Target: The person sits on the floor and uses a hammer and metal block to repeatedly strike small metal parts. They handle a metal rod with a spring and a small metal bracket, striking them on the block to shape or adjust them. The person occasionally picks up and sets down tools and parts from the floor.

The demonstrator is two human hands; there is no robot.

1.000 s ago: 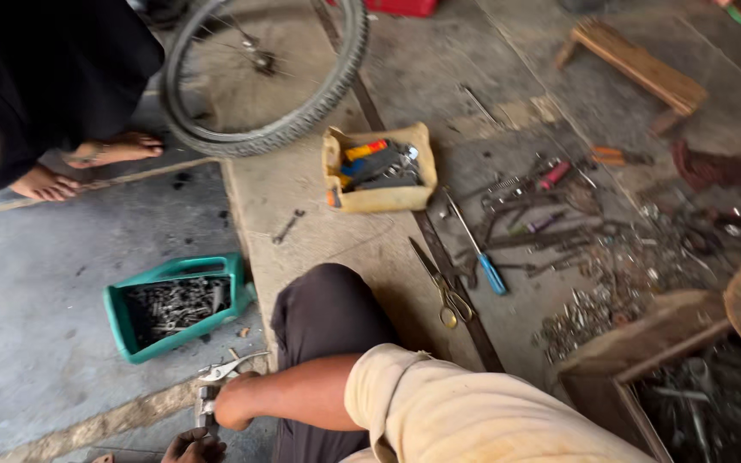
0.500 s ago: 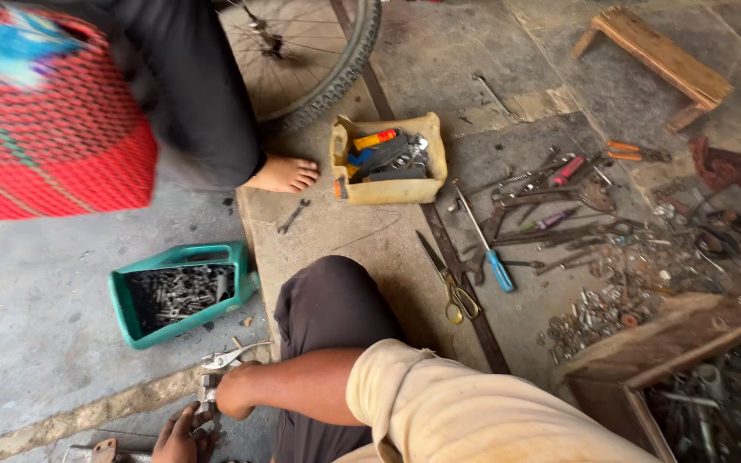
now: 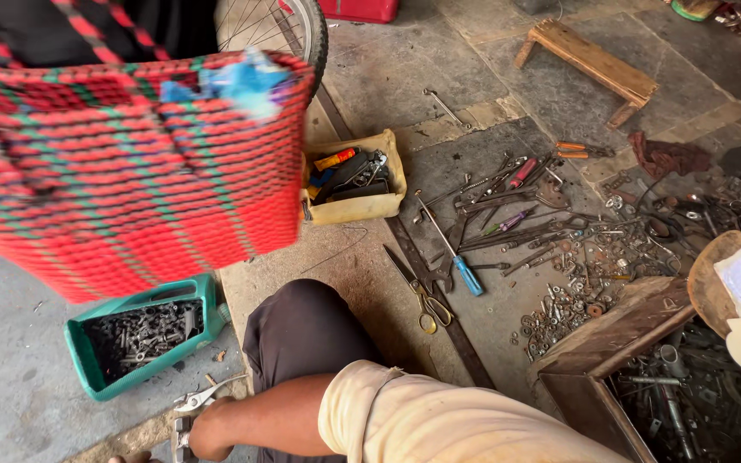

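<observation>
Cream cloth of a sleeve covers the person's right arm, which reaches down across the dark-trousered knee to the bottom edge of the view. There the right hand (image 3: pixel 203 435) rests at a small metal part (image 3: pixel 182 433) on the concrete floor (image 3: pixel 10 403); its fingers are mostly cut off by the frame, so I cannot tell whether they grip. The left hand is barely in view. Just beside the wrist lie silver pliers (image 3: pixel 207 395). A little further sits a green plastic tub of bolts (image 3: pixel 141 336). Beyond the knee lie yellow-handled scissors (image 3: pixel 420 293) and a blue-handled screwdriver (image 3: pixel 452 250). Further on stands a yellow box of tools (image 3: pixel 355 178), and a red woven basket (image 3: pixel 122 171) hangs close to the camera at left.
</observation>
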